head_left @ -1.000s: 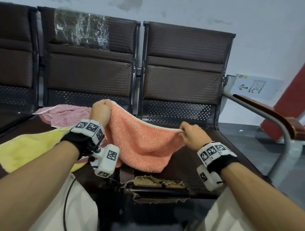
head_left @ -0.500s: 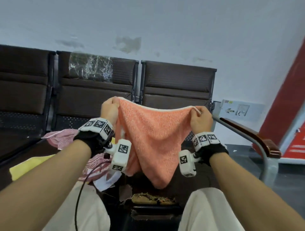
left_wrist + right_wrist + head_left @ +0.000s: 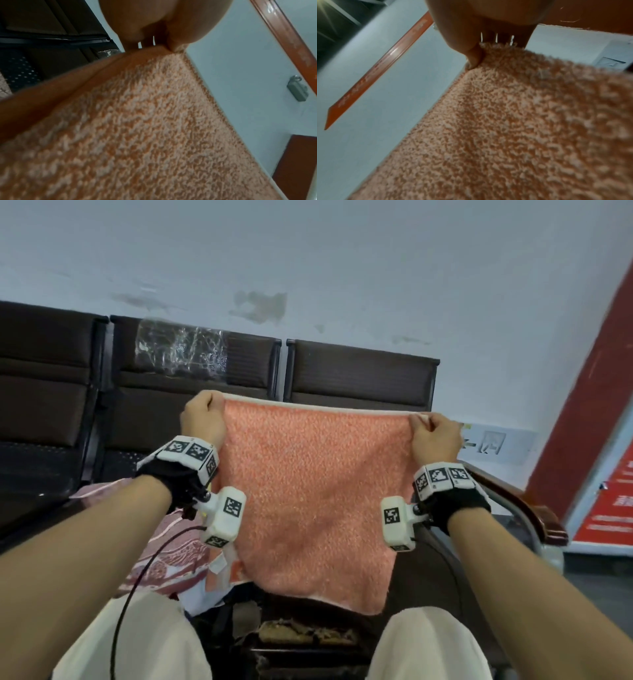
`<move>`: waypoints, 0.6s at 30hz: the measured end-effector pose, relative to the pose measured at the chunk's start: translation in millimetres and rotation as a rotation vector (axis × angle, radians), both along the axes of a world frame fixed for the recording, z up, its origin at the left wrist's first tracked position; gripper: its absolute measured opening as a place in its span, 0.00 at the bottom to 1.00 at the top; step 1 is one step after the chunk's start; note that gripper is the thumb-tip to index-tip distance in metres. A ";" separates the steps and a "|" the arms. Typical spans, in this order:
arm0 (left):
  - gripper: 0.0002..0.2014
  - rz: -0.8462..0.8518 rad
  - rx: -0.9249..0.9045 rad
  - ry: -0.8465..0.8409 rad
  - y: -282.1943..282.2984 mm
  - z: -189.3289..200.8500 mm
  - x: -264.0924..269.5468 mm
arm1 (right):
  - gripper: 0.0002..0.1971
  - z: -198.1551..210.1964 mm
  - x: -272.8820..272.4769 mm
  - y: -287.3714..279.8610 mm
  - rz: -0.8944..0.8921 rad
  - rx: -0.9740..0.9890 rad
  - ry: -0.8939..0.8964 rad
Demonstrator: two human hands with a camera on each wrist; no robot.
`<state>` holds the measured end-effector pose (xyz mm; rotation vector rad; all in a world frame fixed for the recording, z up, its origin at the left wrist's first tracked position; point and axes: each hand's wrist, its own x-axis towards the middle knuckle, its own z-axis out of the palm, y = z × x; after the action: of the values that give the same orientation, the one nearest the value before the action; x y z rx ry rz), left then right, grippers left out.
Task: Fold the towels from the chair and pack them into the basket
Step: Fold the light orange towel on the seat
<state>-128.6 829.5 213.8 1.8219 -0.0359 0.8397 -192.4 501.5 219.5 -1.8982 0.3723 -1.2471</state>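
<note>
Orange terry cloth fills the middle of the scene: you hold an orange towel [image 3: 313,501] up in the air in front of you, spread flat, above the seat of the dark chair [image 3: 359,371] you face. Your left hand [image 3: 203,419] has its fingers curled over the towel's upper left corner, and your right hand [image 3: 433,436] pinches the upper right corner, so the pale top hem runs taut between them. The lower edge hangs free just above the chair's worn front edge, between your knees. To the left of the chair, on the neighbouring seat, a pink patterned towel [image 3: 164,563] lies crumpled. No basket appears in any view. The risk from here is a crooked fold: the bottom right corner hangs lower than the left, so bringing your hands together without levelling the hem would likely mismatch the edges. Your right-hand grip takes only a small tuft at the very corner, and a quick shake could pull it free. The hanging edge might also snag on the torn chair padding [image 3: 308,635] below it.
</note>
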 end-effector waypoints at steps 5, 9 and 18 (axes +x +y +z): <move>0.13 -0.118 0.103 0.171 -9.1 -37.9 20.1 | 0.12 -43.4 22.8 -9.1 -0.025 0.162 0.188; 0.12 -0.286 0.077 0.265 -17.4 -81.2 38.7 | 0.09 -84.8 40.5 -11.4 0.015 0.247 0.357; 0.15 -0.547 -0.131 0.465 -43.9 -134.9 39.0 | 0.10 -138.7 46.7 26.2 0.549 0.543 0.381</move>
<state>-89.6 785.6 78.9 1.7208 -0.1684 0.0287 -145.8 527.8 80.8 -1.5931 0.3136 -0.3669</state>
